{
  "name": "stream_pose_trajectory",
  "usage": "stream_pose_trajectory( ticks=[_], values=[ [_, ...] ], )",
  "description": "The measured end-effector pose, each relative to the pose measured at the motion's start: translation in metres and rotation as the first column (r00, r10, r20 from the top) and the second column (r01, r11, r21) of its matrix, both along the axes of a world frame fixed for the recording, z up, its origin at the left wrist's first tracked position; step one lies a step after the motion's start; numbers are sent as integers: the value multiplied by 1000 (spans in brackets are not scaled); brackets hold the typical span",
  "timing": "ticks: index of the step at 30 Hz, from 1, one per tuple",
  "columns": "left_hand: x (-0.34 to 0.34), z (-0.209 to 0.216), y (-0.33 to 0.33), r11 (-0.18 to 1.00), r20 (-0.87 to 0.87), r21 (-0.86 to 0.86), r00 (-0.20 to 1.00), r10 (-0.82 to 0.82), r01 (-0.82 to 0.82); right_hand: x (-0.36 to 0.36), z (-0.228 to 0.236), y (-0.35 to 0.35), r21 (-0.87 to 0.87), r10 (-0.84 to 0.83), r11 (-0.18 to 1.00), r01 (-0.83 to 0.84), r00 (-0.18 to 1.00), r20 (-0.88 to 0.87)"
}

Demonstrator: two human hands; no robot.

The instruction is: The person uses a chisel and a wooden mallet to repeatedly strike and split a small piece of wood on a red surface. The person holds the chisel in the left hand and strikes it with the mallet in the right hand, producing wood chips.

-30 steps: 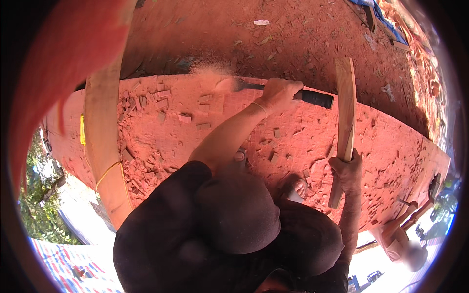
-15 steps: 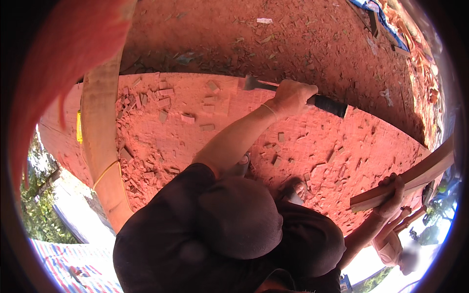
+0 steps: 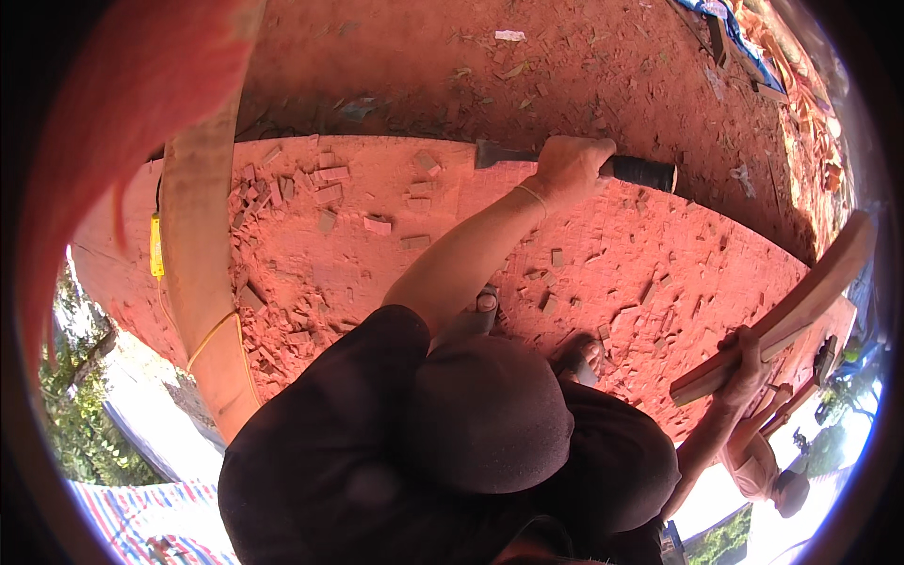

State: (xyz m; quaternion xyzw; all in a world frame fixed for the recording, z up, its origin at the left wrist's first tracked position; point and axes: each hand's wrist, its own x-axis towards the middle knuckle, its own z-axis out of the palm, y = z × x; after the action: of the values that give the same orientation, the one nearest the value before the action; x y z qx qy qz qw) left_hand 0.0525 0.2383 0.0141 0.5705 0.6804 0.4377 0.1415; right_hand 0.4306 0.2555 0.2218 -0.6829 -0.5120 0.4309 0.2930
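I stand on a big red wooden slab [image 3: 659,245] strewn with chips, and my cap and dark shirt fill the lower middle of the view. My left hand [image 3: 568,168] reaches forward to the slab's far edge and grips a chopping tool [image 3: 640,172] with a dark handle; its metal blade [image 3: 494,153] lies flat on the edge. My right hand [image 3: 746,365] is out to the right, closed around the low end of a long reddish wooden stick [image 3: 786,315] that slants up to the right. Both of my feet [image 3: 485,303] rest on the slab.
A pale curved plank [image 3: 202,264] lies along the slab's left side with a yellow tape measure [image 3: 155,247] and a yellow cord beside it. Red chip-covered ground lies beyond the slab. Another person [image 3: 763,471] is at the lower right. A striped tarp [image 3: 141,513] is at the lower left.
My right hand has swung the wooden stick from upright down and out to the right. My left hand has slid the tool a little to the right along the far edge.
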Motion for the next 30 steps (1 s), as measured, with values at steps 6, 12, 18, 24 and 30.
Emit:
stream_pose_trajectory(
  ticks=[6,12,18,24,30],
  values=[
    [3,-6,1,999,-24,41,1000,-13,14,-25,88,49,345,-260,866,361,916,-305],
    [-4,-9,0,1000,-63,-23,998,-15,14,-136,-50,-16,-222,137,964,-144,989,-47],
    [18,-18,-32,980,-81,-106,981,-176,167,-76,-85,-45,-367,196,912,-182,981,-1],
    [37,-6,-45,981,-4,10,981,-195,195,-10,-43,-24,-221,32,975,-23,999,38],
    [26,1,-32,993,-14,-83,996,-87,86,4,-9,18,-60,-75,996,70,995,-73]
  ],
)
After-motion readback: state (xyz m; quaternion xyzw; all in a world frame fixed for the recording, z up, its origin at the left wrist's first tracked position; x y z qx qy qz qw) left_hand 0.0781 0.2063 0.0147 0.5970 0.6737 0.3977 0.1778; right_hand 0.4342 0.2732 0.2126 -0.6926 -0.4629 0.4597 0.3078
